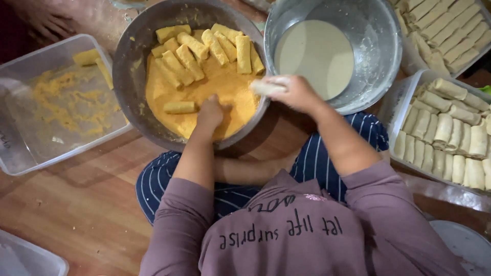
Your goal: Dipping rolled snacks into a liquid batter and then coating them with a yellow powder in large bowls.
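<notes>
R hand (296,93) grips wet roll (266,87), axis left-right.

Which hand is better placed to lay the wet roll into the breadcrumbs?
The right hand. It already grips the pale roll at the rim of the crumb bowl. The left hand is pressed into the orange breadcrumbs, holding nothing visible.
</notes>
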